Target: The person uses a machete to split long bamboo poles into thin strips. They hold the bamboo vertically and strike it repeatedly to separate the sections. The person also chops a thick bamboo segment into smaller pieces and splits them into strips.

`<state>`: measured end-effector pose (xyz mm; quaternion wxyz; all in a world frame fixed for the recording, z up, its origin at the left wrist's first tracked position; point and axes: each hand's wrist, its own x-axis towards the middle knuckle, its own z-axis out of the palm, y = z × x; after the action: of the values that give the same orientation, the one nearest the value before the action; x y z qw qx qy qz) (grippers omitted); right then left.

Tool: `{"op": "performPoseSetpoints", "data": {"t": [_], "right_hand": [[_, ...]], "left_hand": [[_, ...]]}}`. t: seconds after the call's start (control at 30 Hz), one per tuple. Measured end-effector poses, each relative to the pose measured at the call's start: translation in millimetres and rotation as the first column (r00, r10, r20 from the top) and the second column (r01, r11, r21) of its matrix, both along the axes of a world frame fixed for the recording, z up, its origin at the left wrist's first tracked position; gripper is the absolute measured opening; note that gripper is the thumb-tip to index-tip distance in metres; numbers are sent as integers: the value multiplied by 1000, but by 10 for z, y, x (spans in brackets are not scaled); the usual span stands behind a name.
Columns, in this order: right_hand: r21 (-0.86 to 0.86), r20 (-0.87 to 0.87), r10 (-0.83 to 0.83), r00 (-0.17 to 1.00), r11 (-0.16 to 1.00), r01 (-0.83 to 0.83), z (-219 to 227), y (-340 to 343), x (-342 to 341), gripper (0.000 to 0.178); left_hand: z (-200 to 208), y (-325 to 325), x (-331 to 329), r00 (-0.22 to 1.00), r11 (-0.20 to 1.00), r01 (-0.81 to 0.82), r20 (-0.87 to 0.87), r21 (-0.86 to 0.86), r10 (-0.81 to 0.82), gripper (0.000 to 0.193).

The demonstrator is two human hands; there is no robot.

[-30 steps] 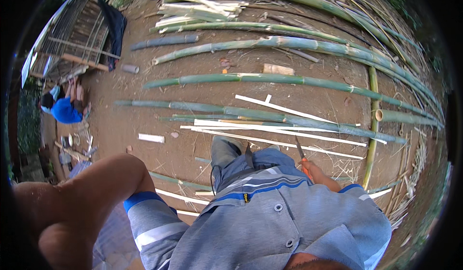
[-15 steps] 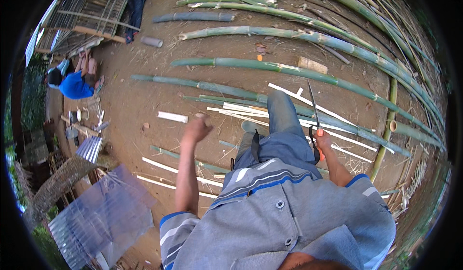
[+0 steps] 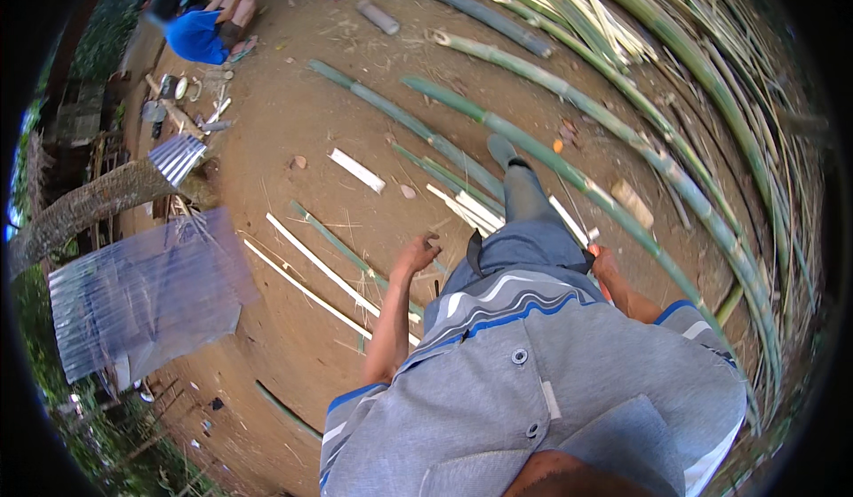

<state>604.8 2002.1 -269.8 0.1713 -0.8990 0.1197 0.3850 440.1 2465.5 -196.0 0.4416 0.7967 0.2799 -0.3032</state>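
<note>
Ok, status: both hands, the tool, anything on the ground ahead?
Left hand empty, loosely curled. Right hand gripping orange-handled tool. Green bamboo pole lying across the ground just ahead of forward boot.

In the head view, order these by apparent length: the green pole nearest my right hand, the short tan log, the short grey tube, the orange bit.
Green pole
Short tan log and short grey tube: too alike to rank
Orange bit

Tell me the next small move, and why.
Probably bring the forward boot cleanly over the green bamboo pole: the pole lies just past the toe, and the right hand grips an orange-handled knife, so a stumble could be risky.
</note>
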Motion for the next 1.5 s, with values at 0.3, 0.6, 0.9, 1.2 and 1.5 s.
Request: {"op": "performPoseSetpoints", "data": {"t": [0.3, 0.6, 0.9, 1.2, 1.5], "right_hand": [[40, -89, 223, 971, 975, -220, 86, 1237, 2060, 37], [-21, -102, 252, 962, 967, -255, 336, 2555, 3279, 42], [17, 158, -124, 980, 992, 123, -999, 3534, 3100, 23], [-143, 65, -250, 966, 956, 257, 727, 5439, 2697, 30], [-62, 400, -234, 886, 958, 281, 1048, 6839, 2505, 40]], "left_hand": [[-819, 976, 663, 792, 825, -555, 240, -103, 562, 36], [-445, 2013, 698, 486, 483, -872, -32, -74, 873, 27], [-1494, 4775, 1004, 639, 630, -769, -162, -106, 752, 23], [-614, 7302, 1697, 456, 488, -820, 173, -300, 873, 28], [-1386, 8007, 1973, 734, 696, -674, -124, -245, 667, 25]]}}
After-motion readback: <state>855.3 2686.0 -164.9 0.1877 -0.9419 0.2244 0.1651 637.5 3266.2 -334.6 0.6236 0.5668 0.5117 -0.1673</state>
